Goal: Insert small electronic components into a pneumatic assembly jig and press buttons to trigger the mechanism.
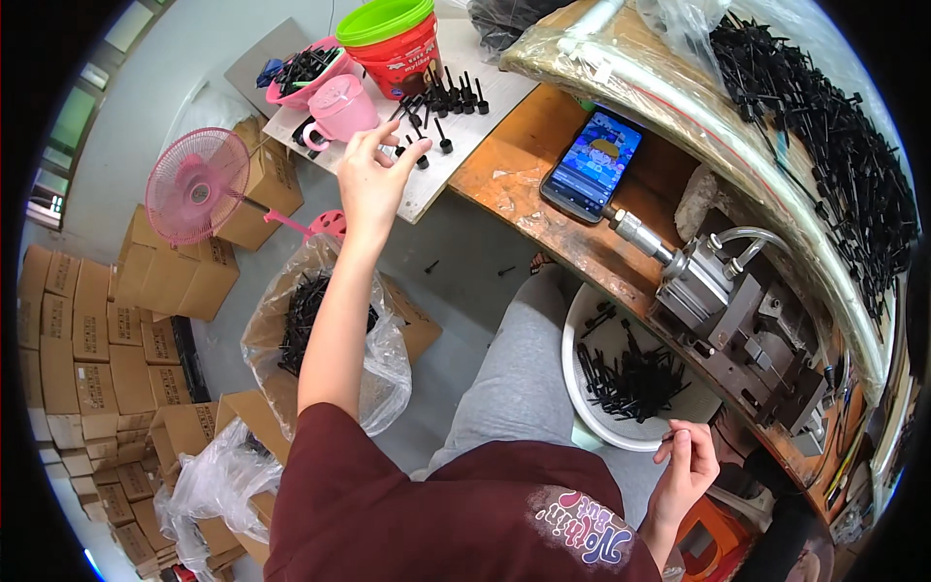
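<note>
My left hand point(373, 179) reaches over the white tabletop point(436, 179) at the upper left, thumb and forefinger apart. Just beyond its fingertips a black plastic part with a thin stem point(445, 143) stands upright, and a cluster of similar black parts point(456, 97) stands behind it. At the lower right, my right hand point(687, 470) is curled with its fingertips together; whatever is pinched there is too small to make out. It is beside the rim of a white tub point(582, 407) that holds many loose black stemmed parts point(635, 378).
A metal clamping fixture point(722, 301) and a lit phone point(596, 165) occupy the wooden bench point(514, 184). A pink mug point(342, 109) and red bucket point(396, 58) stand near my left hand. Black parts point(824, 145) fill a plastic-lined tray at right. Cartons point(92, 359) and a pink fan point(199, 184) are left.
</note>
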A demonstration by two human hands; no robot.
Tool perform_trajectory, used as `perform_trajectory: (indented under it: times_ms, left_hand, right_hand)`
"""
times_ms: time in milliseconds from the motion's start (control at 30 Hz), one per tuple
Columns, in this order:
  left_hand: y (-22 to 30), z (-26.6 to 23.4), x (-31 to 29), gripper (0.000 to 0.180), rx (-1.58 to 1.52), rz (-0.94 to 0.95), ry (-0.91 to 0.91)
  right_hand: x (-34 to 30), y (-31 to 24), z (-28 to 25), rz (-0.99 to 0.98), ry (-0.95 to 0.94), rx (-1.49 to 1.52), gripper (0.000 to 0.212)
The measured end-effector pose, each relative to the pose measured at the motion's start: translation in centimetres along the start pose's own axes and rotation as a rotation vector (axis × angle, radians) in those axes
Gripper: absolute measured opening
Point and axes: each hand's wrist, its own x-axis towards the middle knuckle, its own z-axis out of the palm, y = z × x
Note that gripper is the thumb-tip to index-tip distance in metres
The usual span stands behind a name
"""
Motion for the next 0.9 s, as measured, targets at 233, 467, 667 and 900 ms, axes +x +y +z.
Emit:
perform_trajectory:
  times_ms: [233,467,667,900]
  left_hand:
    - [-2.5,1.0,-0.9,0.022,-0.123,-0.049,0.031]
    - [7.9,-1.9,-5.5,0.019,-0.561,-0.121,-0.099]
    - [14.2,-2.6,-9.8,0.021,-1.138,-0.274,-0.581]
    - [19.7,-3.9,-12.2,0.059,-1.528,-0.392,-1.173]
  right_hand:
    - [-0.4,-0.8,0.3,-0.026,-0.003,-0.039,0.010]
    - [-0.7,-0.9,0.2,0.122,0.051,0.048,0.011]
    - [0.0,-1.8,-0.5,0.152,0.024,0.300,0.013]
    - [-1.3,-0.4,-2.7,0.153,0.019,0.420,0.012]
